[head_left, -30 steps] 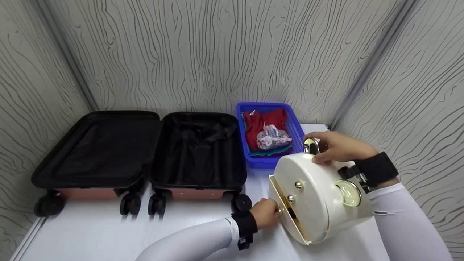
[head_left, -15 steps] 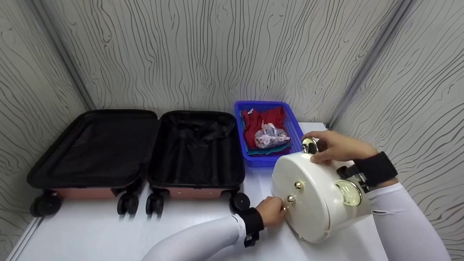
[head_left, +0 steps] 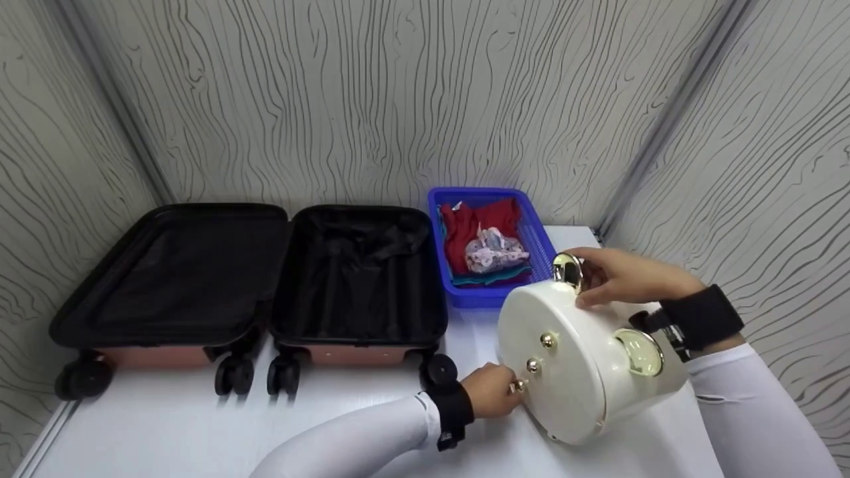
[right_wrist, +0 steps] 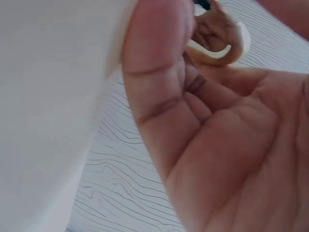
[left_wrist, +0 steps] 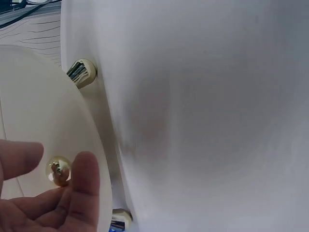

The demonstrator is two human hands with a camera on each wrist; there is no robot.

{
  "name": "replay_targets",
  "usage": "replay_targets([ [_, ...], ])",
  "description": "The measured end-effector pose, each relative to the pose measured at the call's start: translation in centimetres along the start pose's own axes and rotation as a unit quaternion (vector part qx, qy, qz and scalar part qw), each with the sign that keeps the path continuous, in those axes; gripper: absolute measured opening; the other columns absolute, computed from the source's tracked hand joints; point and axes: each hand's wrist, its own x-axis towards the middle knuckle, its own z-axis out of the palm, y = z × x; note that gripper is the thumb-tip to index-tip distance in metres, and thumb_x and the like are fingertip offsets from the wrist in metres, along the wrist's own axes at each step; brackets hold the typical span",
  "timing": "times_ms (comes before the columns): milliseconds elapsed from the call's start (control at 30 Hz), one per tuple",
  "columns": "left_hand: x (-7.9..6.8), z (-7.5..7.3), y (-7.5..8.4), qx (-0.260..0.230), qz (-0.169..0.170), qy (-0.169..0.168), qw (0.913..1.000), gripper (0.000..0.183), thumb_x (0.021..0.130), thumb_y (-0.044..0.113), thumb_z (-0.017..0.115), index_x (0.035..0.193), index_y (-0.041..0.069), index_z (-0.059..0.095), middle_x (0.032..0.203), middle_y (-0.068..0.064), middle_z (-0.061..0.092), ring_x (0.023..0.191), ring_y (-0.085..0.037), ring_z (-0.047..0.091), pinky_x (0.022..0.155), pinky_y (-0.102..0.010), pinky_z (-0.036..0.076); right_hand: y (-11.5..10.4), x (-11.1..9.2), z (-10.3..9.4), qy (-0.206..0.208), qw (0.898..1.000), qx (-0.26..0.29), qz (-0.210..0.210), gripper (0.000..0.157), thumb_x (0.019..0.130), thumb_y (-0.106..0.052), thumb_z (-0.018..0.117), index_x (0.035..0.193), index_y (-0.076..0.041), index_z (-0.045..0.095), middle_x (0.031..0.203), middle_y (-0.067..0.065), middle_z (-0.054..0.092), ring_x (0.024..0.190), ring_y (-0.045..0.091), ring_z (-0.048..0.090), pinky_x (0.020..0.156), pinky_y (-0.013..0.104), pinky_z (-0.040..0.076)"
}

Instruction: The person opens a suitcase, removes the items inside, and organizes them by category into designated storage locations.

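A white rounded box (head_left: 584, 358) with a drawer front stands tilted at the right of the table, its drawer pushed in. Gold ball knobs (head_left: 548, 340) dot its face, and gold-rimmed feet (head_left: 641, 352) stick out of its side. My left hand (head_left: 490, 392) is at the lowest knob (left_wrist: 59, 171); in the left wrist view thumb and fingers stand apart on either side of it. The right hand (head_left: 627, 275) holds the box by its upper foot (head_left: 568, 271), fingers curled behind it, thumb (right_wrist: 154, 72) against the white side. The drawer's contents are hidden.
An open suitcase with black lining (head_left: 358, 279) lies at left, its lid half (head_left: 179, 272) beside it and wheels (head_left: 438, 372) facing me. A blue basket (head_left: 485, 299) behind the box holds red cloth (head_left: 478, 219) and a small clear bag (head_left: 495, 252). Patterned walls enclose the table.
The left hand has pushed the drawer in until its front sits flush, then drawn back slightly and loosened at the knob. The right hand has shifted a little to the right.
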Motion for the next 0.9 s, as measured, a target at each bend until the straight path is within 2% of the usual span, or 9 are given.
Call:
replay_targets([
  [100,-1.7,-2.2,1.2,0.026,0.006,0.0,0.9996,0.017,0.097,0.025,0.075,0.096,0.008,0.079,0.073,0.004,0.069,0.065,-0.008,0.059,0.062,-0.022,0.046,-0.2,-0.7,0.0,-0.005,1.0,0.004,-0.005,0.073,0.093,-0.018,0.086,0.151,0.009,0.051,0.097,-0.001,0.073,0.086,0.005,0.066,0.079,0.026,0.057],
  [200,-2.5,-3.6,1.1,0.069,0.032,0.009,0.997,0.023,0.098,0.026,0.075,0.111,0.007,0.08,0.085,0.002,0.077,0.077,-0.009,0.069,0.071,-0.022,0.054,-0.6,-1.5,0.0,-0.003,1.0,-0.013,-0.006,0.065,0.093,-0.02,0.086,0.143,0.01,0.057,0.102,0.001,0.074,0.092,0.009,0.069,0.082,0.028,0.059],
  [267,-3.0,-4.7,0.7,0.104,0.053,0.02,0.9929,0.023,0.099,0.026,0.075,0.114,0.009,0.079,0.091,0.001,0.078,0.082,-0.01,0.072,0.074,-0.024,0.056,-1.1,-2.0,-0.1,-0.001,0.999,-0.032,0.0,0.063,0.093,-0.023,0.085,0.139,0.011,0.06,0.107,0.004,0.076,0.096,0.016,0.072,0.085,0.033,0.061],
  [433,-4.3,-8.0,-0.5,0.16,0.086,0.072,0.9808,0.02,0.101,0.026,0.075,0.114,0.012,0.078,0.097,0.001,0.078,0.086,-0.011,0.073,0.075,-0.026,0.058,-2.7,-3.1,0.1,-0.004,0.995,-0.098,0.021,0.06,0.091,-0.037,0.086,0.131,0.004,0.069,0.112,0.009,0.079,0.105,0.031,0.075,0.09,0.053,0.062],
  [533,-5.2,-9.9,-1.6,0.184,0.097,0.108,0.9722,0.02,0.101,0.026,0.075,0.113,0.011,0.078,0.1,0.0,0.078,0.089,-0.014,0.073,0.077,-0.029,0.06,-3.6,-3.7,0.4,-0.007,0.993,-0.111,0.037,0.061,0.089,-0.044,0.087,0.128,0.001,0.072,0.115,0.012,0.079,0.107,0.035,0.075,0.092,0.058,0.061],
  [633,-6.4,-11.3,-3.0,0.213,0.102,0.143,0.9612,0.016,0.099,0.023,0.076,0.107,0.01,0.078,0.098,-0.002,0.076,0.089,-0.018,0.069,0.076,-0.032,0.059,-4.1,-4.5,0.7,-0.011,0.992,-0.112,0.054,0.067,0.088,-0.046,0.088,0.132,0.001,0.072,0.122,0.014,0.078,0.109,0.036,0.075,0.092,0.055,0.061],
  [733,-7.4,-12.1,-4.7,0.245,0.094,0.17,0.95,0.014,0.097,0.022,0.078,0.102,0.009,0.076,0.094,-0.003,0.072,0.085,-0.021,0.065,0.072,-0.034,0.056,-4.5,-5.5,1.0,-0.014,0.992,-0.111,0.064,0.068,0.087,-0.046,0.089,0.134,0.001,0.071,0.124,0.014,0.077,0.109,0.035,0.075,0.089,0.05,0.061],
  [900,-8.3,-12.8,-6.7,0.271,0.075,0.194,0.9399,0.008,0.091,0.014,0.082,0.094,0.009,0.076,0.087,-0.004,0.071,0.078,-0.023,0.067,0.066,-0.036,0.056,-5.2,-6.1,1.9,-0.008,0.988,-0.139,0.062,0.067,0.082,-0.042,0.092,0.132,-0.001,0.073,0.119,0.007,0.078,0.102,0.024,0.072,0.086,0.043,0.06],
])
